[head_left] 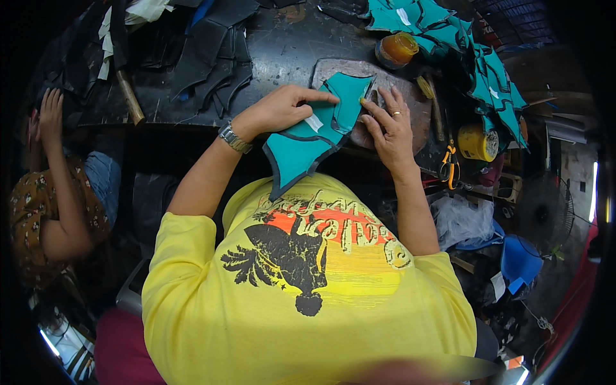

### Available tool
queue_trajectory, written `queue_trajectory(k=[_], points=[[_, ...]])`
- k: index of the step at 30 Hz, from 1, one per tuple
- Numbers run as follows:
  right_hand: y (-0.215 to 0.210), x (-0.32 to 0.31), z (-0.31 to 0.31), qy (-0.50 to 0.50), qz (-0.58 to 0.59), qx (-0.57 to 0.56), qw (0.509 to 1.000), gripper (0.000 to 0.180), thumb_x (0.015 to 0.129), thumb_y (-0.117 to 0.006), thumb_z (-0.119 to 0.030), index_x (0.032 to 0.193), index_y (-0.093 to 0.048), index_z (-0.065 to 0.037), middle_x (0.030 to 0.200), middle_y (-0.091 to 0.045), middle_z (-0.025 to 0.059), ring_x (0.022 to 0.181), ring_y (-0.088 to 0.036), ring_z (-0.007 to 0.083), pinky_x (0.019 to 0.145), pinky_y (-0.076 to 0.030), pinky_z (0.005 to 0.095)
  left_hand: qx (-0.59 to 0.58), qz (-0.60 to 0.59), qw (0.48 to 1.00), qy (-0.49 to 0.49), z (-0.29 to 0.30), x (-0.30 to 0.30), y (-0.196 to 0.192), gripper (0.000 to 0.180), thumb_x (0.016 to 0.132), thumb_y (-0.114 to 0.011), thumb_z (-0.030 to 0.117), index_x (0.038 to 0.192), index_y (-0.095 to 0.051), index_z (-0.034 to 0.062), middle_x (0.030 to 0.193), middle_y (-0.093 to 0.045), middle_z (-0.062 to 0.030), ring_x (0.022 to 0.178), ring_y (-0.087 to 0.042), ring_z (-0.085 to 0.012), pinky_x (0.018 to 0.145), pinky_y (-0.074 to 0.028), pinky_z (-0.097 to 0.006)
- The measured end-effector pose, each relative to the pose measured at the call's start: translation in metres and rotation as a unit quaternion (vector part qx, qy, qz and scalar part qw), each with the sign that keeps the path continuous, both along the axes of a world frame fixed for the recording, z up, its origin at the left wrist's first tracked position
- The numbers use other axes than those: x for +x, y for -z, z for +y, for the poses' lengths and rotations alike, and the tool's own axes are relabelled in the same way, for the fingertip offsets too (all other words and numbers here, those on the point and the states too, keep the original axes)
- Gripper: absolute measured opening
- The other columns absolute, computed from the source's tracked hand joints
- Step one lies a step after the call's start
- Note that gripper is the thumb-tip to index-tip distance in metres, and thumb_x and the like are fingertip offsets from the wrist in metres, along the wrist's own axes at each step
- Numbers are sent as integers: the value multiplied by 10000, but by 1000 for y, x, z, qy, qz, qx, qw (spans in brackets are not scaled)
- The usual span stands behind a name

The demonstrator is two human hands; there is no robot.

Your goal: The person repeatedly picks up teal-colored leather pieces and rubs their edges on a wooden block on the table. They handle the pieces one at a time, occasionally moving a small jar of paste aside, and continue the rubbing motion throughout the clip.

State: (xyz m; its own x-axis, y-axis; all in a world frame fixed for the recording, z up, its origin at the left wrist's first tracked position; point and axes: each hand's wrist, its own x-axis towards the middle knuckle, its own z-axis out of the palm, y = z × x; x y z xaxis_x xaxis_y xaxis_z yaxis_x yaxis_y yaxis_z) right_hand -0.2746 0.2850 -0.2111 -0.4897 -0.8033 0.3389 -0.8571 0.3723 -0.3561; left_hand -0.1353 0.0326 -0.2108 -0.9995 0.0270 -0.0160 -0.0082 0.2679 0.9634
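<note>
A teal cut piece with black edges (347,96) lies partly on a worn slab (410,122) at the table's near edge, its lower end hanging toward me. It looks like leather or fabric, with a small white tag on it. My left hand (276,110) lies over its left side, index finger stretched out and pressed on the teal surface, the other fingers curled. At the piece's right edge is my right hand (393,128), fingers spread, with the index fingertip touching the edge. A small yellowish spot shows at that fingertip.
An open jar of amber paste (396,50) stands behind the slab. Right of it are stacked teal pieces (449,38), a yellow tub (478,142) and orange-handled pliers (449,165). Black pieces (215,54) and a wooden-handled tool (130,97) lie left. Another person's arm (61,186) is at far left.
</note>
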Motion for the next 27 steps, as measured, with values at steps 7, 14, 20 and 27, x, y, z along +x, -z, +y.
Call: queue_trajectory(k=[7, 14, 20, 27], points=[[-33, -30, -2, 33, -70, -192, 978, 281, 895, -725, -179, 1145, -730, -50, 1344, -556, 164, 1267, -522, 324, 1079, -393, 412, -83, 134, 983, -96, -2, -1, -6, 381, 880, -517, -30, 1178, -733, 71, 833, -544, -41, 791, -531, -127, 757, -457, -280], [-53, -96, -35, 126, 181, -50, 974, 375, 838, -745, -202, 1207, -709, -142, 1327, -580, 182, 1307, -486, 385, 1088, -369, 509, -163, 166, 933, -274, 15, -43, -2, 627, 771, -836, 169, 1354, -614, 107, 1044, -533, -132, 941, -581, -286, 881, -491, -363], [-50, -118, -40, 102, 181, 23, 978, 442, 829, -751, -198, 1257, -661, -129, 1325, -583, 194, 1308, -489, 391, 1077, -371, 516, -197, 201, 920, -271, 18, -49, 13, 662, 755, -863, 226, 1358, -607, 124, 1069, -551, -158, 1022, -576, -341, 899, -491, -417], [-45, -99, -31, 138, 135, -46, 980, 442, 836, -741, -156, 1264, -646, -105, 1327, -570, 204, 1259, -521, 391, 1065, -401, 479, -162, 245, 893, -342, 6, -52, 13, 608, 714, -899, 240, 1249, -639, 115, 1086, -548, -116, 1048, -591, -293, 891, -514, -402]])
